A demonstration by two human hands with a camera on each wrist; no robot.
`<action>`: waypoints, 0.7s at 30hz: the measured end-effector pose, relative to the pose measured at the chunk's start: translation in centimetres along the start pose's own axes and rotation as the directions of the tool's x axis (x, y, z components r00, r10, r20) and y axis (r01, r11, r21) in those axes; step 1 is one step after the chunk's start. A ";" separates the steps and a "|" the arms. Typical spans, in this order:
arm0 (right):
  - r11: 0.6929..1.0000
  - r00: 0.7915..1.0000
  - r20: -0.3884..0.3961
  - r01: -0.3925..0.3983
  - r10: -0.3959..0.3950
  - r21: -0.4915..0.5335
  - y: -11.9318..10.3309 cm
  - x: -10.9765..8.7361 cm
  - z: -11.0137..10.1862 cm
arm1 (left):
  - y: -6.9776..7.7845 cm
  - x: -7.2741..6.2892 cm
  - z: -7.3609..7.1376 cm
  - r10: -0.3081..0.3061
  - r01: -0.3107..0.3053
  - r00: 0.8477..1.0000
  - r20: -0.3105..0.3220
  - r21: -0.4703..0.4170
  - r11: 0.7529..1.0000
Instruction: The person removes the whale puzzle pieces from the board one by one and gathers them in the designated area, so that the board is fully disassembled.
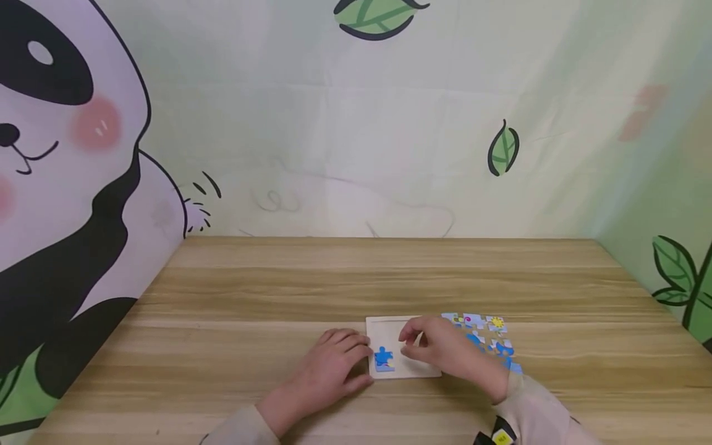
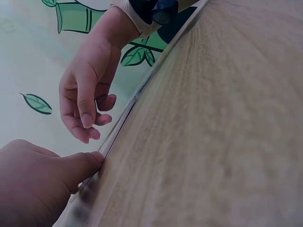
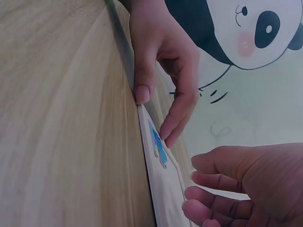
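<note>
A pale puzzle tray (image 1: 408, 372) lies on the table, with a blue jigsaw piece (image 1: 383, 358) in its near left corner. My left hand (image 1: 328, 364) rests at the tray's left side, fingertips touching the edge and thumb at the near corner. Over the tray's right half hovers my right hand (image 1: 445, 346), its fingers loosely bent with a gap to the thumb. The right wrist view shows nothing between the fingers of that right hand (image 3: 232, 184). Several loose jigsaw pieces (image 1: 497, 324) lie right of the tray, partly hidden by the right hand and forearm.
The wood-grain table (image 1: 267, 278) stretches around the tray. Behind it stands a pale green wall (image 1: 389, 136) with painted leaves, and a large painted panda (image 1: 117, 185) is at the left. A black device with a yellow label (image 1: 502, 437) sits at the right wrist.
</note>
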State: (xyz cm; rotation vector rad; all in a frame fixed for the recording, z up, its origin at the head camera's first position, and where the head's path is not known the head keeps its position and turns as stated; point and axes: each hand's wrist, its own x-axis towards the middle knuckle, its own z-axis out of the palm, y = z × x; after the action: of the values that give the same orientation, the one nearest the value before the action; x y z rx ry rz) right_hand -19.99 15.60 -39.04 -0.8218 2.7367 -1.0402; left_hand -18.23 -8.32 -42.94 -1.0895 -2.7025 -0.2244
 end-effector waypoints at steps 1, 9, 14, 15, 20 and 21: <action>1.000 1.000 0.004 0.003 -0.003 0.002 0.0 0.1 0.1 | 0.0 0.0 0.0 -0.002 0.002 1.000 0.000 -0.005 1.000; 1.000 0.999 0.031 0.012 -0.011 -0.024 -0.4 1.2 1.3 | -0.1 0.0 -0.1 -0.005 0.005 1.000 -0.012 -0.029 1.000; 0.998 0.998 0.046 0.034 -0.031 -0.059 -0.8 1.6 1.9 | -0.1 0.0 0.0 -0.001 0.000 1.000 -0.013 -0.028 1.000; 0.998 0.999 0.046 0.032 -0.029 -0.063 -0.8 1.6 2.0 | -0.1 0.0 0.0 0.001 -0.001 1.000 -0.014 -0.028 1.000; 0.996 0.999 0.040 0.015 -0.012 -0.089 -0.8 1.8 2.2 | -0.1 0.0 0.1 0.006 -0.006 1.000 -0.019 -0.026 1.000; 0.996 0.999 0.039 0.012 -0.009 -0.088 -0.8 1.8 2.2 | -0.1 0.0 0.1 0.006 -0.006 1.000 -0.020 -0.026 1.000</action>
State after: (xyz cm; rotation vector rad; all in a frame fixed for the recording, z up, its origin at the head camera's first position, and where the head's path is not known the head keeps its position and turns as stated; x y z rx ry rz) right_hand -20.51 12.89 -40.06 -0.8601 2.7656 -0.9014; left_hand -18.25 -8.38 -43.03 -1.0967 -2.6857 -0.2680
